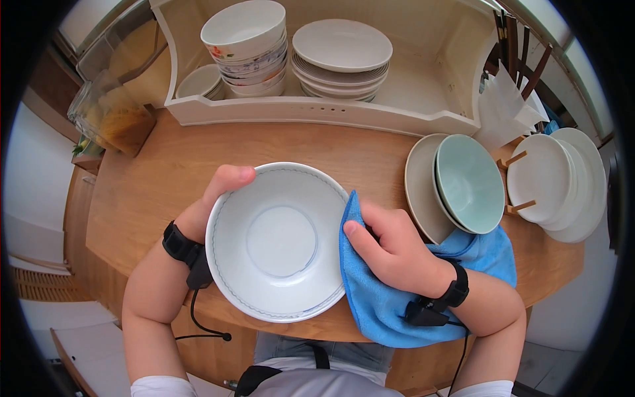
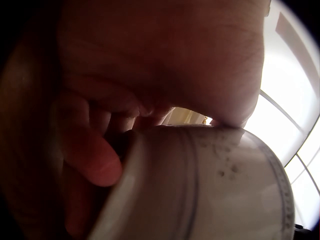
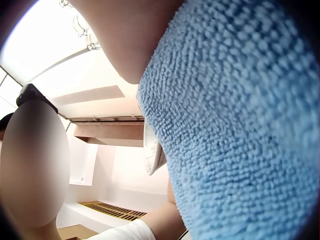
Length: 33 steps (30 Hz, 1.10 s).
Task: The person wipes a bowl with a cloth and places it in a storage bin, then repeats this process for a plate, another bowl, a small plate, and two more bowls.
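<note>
Partly hidden in the head view: the left hand [image 1: 211,196] — its four fingers behind the white bowl [image 1: 281,241].

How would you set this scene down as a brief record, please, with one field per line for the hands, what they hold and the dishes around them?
Left hand: grips the white bowl by its rim
Right hand: grips the blue cloth at the bowl's rim
Bowl inside: turned toward the head camera, thin blue lines
Cloth spread: partly beneath the right wrist
Beside the cloth: tilted green bowl, beige plate
Cream shelf: bowl stack, plate stack
Far right: white plates by wooden pegs
</note>
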### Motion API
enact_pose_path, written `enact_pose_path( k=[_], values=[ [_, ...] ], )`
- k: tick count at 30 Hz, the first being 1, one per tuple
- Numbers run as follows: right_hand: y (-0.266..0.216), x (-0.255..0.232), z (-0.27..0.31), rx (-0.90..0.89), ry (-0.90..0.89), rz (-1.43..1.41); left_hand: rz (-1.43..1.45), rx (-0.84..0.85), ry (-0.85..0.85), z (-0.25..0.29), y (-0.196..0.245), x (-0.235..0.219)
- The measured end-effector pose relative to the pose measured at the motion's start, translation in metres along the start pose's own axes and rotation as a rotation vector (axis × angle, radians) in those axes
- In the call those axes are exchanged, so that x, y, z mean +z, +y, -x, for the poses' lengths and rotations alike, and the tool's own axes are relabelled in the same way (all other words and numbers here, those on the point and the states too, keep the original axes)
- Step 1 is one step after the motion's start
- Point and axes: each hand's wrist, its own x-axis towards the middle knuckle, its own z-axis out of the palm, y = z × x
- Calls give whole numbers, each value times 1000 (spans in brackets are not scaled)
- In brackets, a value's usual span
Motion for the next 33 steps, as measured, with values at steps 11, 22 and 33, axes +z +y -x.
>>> enact_pose_path(
  k=[11, 22, 33],
  values=[
    [-1, 0, 4, -78, -222, 194, -283, -250, -177, 10, 1, 39],
    [2, -7, -2, 130, 12, -86, -120, 165, 49, 9, -6, 28],
    [0, -8, 0, 176, -7, -147, -96, 195, 87, 3, -1, 23]
  ],
)
